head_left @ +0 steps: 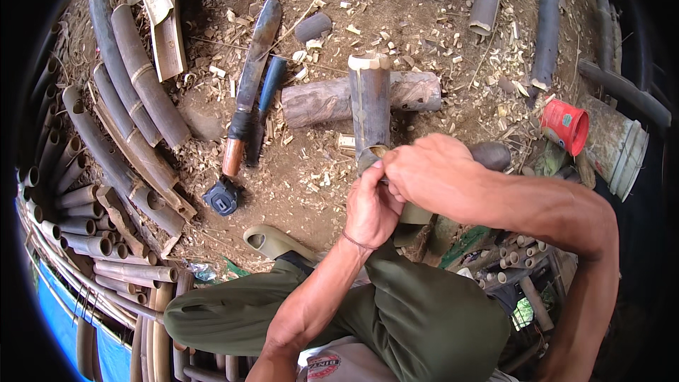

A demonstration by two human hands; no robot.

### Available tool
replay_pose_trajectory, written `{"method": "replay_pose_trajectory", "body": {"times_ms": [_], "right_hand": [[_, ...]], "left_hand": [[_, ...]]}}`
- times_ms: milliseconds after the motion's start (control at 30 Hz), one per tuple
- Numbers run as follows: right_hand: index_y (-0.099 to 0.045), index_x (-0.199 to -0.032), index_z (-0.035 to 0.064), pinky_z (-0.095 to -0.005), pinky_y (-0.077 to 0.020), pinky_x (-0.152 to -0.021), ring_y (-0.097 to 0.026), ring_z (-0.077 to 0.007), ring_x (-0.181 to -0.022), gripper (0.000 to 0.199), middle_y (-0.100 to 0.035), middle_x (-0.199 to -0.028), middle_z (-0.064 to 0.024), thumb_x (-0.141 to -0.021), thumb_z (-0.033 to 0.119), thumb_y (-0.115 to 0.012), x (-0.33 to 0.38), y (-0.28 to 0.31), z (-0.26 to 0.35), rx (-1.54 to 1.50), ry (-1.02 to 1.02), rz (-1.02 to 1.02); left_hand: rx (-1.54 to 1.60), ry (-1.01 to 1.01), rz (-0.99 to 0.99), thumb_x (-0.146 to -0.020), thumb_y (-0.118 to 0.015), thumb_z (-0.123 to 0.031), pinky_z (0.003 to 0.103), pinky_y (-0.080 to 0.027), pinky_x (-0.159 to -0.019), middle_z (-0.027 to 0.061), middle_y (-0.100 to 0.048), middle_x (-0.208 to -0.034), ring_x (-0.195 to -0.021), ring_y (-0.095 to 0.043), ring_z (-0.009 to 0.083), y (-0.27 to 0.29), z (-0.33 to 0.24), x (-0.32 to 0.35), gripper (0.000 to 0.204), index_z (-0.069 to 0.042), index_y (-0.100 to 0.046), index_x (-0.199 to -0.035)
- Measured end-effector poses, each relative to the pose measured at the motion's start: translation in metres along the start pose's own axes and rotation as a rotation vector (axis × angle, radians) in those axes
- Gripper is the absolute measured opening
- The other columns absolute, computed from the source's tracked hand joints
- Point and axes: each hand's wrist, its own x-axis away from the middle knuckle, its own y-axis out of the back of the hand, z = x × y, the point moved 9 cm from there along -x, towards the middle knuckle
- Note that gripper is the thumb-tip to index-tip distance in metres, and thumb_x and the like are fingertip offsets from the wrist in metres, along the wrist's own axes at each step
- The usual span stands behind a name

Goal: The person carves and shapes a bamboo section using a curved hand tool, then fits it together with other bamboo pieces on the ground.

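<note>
Left of the work, a machete [249,92] lies on the ground. The left hand [369,209] and right hand [431,173], fingers clamped together, grip the near end of 1 bamboo section [370,102], which leans on a log [322,101], probably for steadiness.

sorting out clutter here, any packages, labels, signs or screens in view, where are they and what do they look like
Red cup: on its side at the right, beside a pale grey bucket; round, red, with a small printed patch.
Clothing label: bottom centre, on the person's pale garment; round red and white patch.
Tape measure: on the dirt left of the hands, below the knife handle; blocky, dark blue-black case.
No signs or screens.
</note>
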Motion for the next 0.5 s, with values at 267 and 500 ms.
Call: {"method": "replay_pose_trajectory", "body": {"times_ms": [267,500], "right_hand": [[-0.071,-0.088,0.005,-0.0359,-0.0568,-0.064,-0.073,-0.0225,-0.076,0.018,-0.074,-0.083,-0.0079,-0.08,0.021,-0.069,0.002,-0.016,-0.015,0.221,0.101,-0.196],[-0.059,-0.1,0.003,-0.0449,-0.0537,-0.057,-0.068,-0.0344,-0.066,0.026,-0.068,-0.076,-0.0164,-0.081,0.019,-0.065,0.029,-0.087,-0.021,-0.303,-0.04,-0.314]], "left_hand": [[0.074,0.022,0.015,-0.103,-0.046,-0.044,0.031,-0.046,-0.07,-0.0015,-0.06,-0.08,-0.072,-0.052,0.0109,-0.011,0.027,-0.011,0.044,-0.013,-0.056,-0.131],[-0.462,0.038,-0.276,-0.1,-0.054,-0.03,0.029,-0.045,-0.057,0.0039,-0.059,-0.07,-0.059,-0.052,0.0135,0.038,0.033,0.009,0.037,0.003,-0.066,-0.109]]}}
